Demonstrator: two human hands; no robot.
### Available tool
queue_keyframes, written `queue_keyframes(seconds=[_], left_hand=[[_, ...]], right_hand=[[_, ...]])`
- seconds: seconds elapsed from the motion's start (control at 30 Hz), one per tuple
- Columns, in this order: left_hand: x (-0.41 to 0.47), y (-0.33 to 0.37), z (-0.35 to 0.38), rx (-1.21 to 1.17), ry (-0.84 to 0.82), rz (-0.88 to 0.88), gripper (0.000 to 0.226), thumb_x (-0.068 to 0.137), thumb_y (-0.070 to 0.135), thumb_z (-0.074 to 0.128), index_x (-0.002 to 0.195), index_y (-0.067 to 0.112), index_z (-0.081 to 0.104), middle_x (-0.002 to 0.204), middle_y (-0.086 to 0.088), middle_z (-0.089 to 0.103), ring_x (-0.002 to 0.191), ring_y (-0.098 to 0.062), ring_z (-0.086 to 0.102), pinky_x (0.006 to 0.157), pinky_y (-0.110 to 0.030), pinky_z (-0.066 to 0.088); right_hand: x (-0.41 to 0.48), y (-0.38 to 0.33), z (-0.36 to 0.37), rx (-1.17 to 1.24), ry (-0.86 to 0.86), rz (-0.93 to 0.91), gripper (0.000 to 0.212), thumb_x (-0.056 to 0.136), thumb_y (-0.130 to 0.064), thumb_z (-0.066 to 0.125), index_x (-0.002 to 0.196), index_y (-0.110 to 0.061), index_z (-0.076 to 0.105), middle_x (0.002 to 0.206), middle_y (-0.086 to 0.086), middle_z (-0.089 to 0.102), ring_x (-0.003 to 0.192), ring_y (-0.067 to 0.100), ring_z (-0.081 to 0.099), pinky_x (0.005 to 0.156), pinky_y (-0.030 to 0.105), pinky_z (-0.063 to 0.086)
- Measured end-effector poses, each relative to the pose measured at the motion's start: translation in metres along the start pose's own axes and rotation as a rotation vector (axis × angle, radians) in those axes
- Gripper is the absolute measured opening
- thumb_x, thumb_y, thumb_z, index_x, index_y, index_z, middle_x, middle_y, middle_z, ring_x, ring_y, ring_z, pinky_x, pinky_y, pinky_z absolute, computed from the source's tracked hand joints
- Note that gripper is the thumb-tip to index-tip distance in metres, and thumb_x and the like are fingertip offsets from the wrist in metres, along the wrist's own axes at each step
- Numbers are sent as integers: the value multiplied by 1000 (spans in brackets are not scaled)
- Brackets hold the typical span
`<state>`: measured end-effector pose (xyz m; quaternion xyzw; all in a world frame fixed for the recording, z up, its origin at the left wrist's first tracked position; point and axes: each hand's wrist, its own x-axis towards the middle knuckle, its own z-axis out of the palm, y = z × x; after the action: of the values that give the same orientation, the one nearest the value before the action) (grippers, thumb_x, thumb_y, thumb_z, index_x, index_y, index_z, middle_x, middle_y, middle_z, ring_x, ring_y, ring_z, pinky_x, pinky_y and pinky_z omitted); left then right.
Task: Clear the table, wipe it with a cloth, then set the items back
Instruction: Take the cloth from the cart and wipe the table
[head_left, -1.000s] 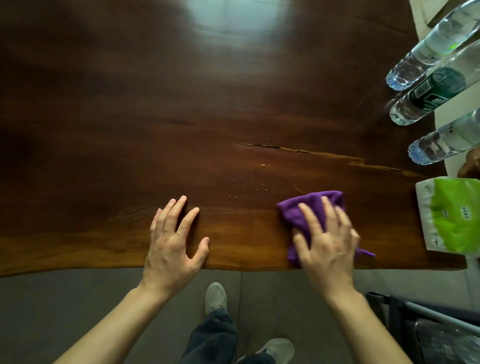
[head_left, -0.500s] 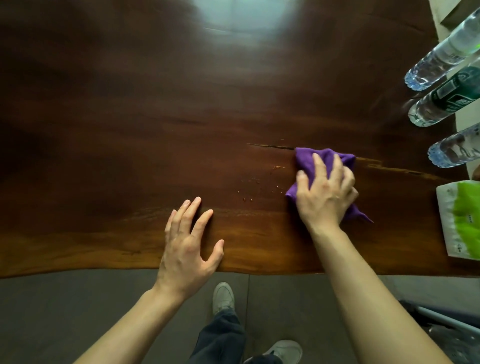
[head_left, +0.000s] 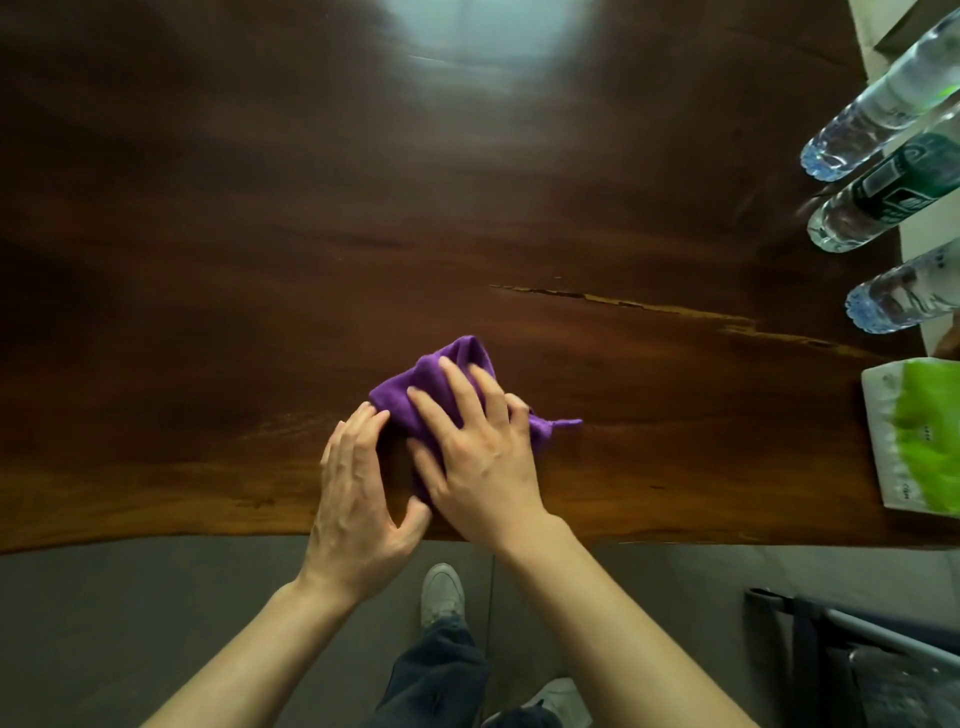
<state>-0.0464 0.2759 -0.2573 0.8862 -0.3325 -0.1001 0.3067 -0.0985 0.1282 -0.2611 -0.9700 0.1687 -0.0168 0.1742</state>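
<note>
A crumpled purple cloth (head_left: 434, 382) lies on the dark wooden table (head_left: 363, 208) near its front edge. My right hand (head_left: 475, 449) presses flat on top of the cloth, fingers spread. Just left of it, my left hand (head_left: 356, 491) rests on the wood with its fingertips touching the cloth's left edge and its thumb beside my right hand. Three clear water bottles (head_left: 883, 111) (head_left: 883, 202) (head_left: 904, 296) and a green and white tissue pack (head_left: 919, 436) sit along the table's right side.
The table's wavy front edge (head_left: 156, 540) runs above a grey floor. My shoes (head_left: 441, 592) and a trouser leg show below. A dark chair or cart frame (head_left: 852, 660) stands at the lower right. A pale crack (head_left: 649, 306) crosses the wood right of centre.
My right hand has swept the cloth from right of centre back leftward toward the front edge, up to my left hand. The small crumbs seen earlier are hidden or gone.
</note>
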Motion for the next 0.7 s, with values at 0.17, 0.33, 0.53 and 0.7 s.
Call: queue_keyframes(seconds=[0.17,0.33,0.53,0.7], left_hand=[[-2,-2,-5,-47,-16,-12,82,75,39,60,146,9,33,149,-14,40,138,-29,39,114,-53,35],[1,2,-2,40,-31,-34,76,81,43,56,146,7,39,153,-12,38,143,-27,32,118,-59,29],[2,0,1,131,-48,-20,67,83,44,53,137,4,51,152,-13,41,146,-27,28,121,-51,24],[3,-2,3,144,-47,-15,67,83,43,55,137,4,51,151,-14,42,146,-27,28,120,-53,27]], right_hand=[[-46,25,-5,-40,8,68,53,96,-49,47,145,-32,45,161,4,33,146,29,31,110,49,34],[-86,92,-29,-88,77,284,56,92,-48,45,145,-28,50,158,6,38,140,32,37,105,49,35],[-79,153,-56,-93,193,633,55,93,-45,42,143,-24,50,155,14,37,137,38,34,104,56,34],[-30,150,-53,-34,314,842,49,99,-44,44,144,-25,46,158,14,32,140,39,29,107,60,28]])
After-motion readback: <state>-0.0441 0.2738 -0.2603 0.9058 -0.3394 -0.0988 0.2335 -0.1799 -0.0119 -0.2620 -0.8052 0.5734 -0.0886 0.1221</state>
